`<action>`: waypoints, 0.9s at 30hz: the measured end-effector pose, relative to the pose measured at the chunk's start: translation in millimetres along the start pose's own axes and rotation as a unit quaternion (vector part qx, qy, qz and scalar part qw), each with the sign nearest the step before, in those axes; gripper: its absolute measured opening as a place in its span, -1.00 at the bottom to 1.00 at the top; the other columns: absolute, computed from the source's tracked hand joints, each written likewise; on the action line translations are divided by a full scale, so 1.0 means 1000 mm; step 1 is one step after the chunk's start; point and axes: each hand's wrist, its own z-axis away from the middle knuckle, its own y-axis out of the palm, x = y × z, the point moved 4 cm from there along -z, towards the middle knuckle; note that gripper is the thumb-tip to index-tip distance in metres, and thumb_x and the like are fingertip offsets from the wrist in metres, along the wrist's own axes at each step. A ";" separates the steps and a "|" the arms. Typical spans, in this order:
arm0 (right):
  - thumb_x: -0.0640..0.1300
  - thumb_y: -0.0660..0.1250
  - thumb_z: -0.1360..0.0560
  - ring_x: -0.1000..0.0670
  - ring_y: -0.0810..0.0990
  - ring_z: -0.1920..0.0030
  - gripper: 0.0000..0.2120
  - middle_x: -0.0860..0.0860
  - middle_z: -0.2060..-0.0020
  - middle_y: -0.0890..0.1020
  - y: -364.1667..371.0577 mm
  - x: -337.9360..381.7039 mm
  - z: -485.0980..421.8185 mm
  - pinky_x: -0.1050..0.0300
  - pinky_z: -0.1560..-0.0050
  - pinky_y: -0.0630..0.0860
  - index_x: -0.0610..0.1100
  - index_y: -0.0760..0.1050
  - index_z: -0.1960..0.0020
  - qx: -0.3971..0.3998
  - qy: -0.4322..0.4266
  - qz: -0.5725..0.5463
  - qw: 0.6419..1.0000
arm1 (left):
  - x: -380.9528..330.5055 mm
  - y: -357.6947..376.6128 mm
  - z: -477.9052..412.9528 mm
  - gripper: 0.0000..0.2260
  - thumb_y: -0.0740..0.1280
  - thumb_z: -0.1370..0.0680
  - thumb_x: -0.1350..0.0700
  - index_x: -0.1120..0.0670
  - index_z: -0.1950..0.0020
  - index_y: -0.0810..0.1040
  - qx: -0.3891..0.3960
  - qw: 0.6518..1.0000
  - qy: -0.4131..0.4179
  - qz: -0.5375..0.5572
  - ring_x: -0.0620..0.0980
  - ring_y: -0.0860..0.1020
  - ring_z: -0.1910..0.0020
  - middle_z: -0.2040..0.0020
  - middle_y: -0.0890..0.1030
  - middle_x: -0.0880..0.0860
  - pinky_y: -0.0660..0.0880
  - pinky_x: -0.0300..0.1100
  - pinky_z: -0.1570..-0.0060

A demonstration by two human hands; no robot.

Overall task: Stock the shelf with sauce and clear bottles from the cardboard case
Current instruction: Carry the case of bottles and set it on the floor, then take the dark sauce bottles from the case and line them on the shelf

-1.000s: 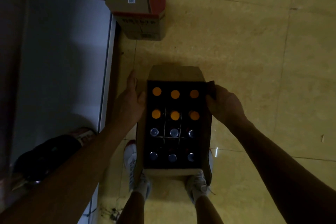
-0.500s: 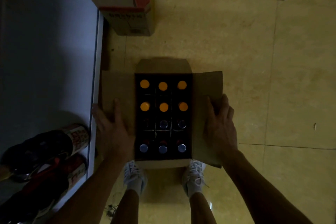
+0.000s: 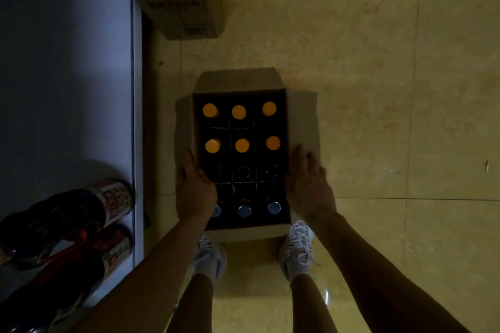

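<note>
Closed red-printed carton point(image 3: 173, 0) on yellow tile floor point(image 3: 378, 62); white sneakers point(image 3: 299, 240).

Shop aisle: shelf point(image 3: 81, 76), cardboard case point(image 3: 238, 80), spare carton point(image 3: 178, 13).

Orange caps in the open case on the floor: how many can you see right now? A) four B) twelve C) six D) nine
C: six orange caps show, in two rows of three at the far end of the cardboard case.
</note>
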 end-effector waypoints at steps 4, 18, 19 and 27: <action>-0.18 0.30 -0.62 -0.19 0.63 -0.17 -0.16 -0.23 -0.34 0.52 0.039 -0.004 0.011 -0.08 -0.16 0.60 -0.19 -0.23 -0.65 0.058 0.026 -0.005 0.998 | 0.006 0.009 -0.004 -0.43 0.04 -0.73 0.15 -0.20 -0.66 -0.11 0.043 0.999 -0.006 0.031 0.17 0.55 0.22 -0.30 0.55 0.30 0.46 -0.02 0.24; -0.09 0.24 -0.65 -0.19 0.68 -0.11 -0.57 -0.13 -0.17 0.64 0.005 -0.008 0.029 -0.01 -0.02 0.56 -0.18 0.25 -0.45 0.083 -0.021 0.070 0.994 | 0.015 -0.008 0.022 -0.43 0.22 -0.66 0.15 -0.05 -0.65 0.10 0.016 0.999 0.028 0.006 0.36 0.53 -0.25 -0.46 0.40 0.31 0.56 0.17 -0.10; -0.10 0.26 -0.64 -0.17 0.67 -0.13 -0.57 -0.11 -0.19 0.62 0.004 -0.005 0.035 0.00 -0.04 0.58 -0.16 0.28 -0.46 0.094 -0.042 0.076 0.992 | 0.011 -0.007 0.035 -0.41 0.24 -0.65 0.17 -0.03 -0.64 0.12 0.002 0.999 0.046 0.013 0.35 0.49 -0.31 -0.50 0.34 0.29 0.55 0.20 -0.17; -0.11 0.24 -0.66 -0.13 0.60 -0.16 -0.66 -0.10 -0.22 0.54 0.015 0.017 0.042 0.09 0.01 0.48 -0.11 0.36 -0.42 0.126 -0.192 0.134 0.964 | -0.015 0.029 0.096 -0.60 0.32 -0.59 0.25 0.14 -0.44 0.49 0.023 0.987 0.157 -0.021 0.21 0.42 -0.37 -0.40 0.45 0.19 0.46 0.10 -0.32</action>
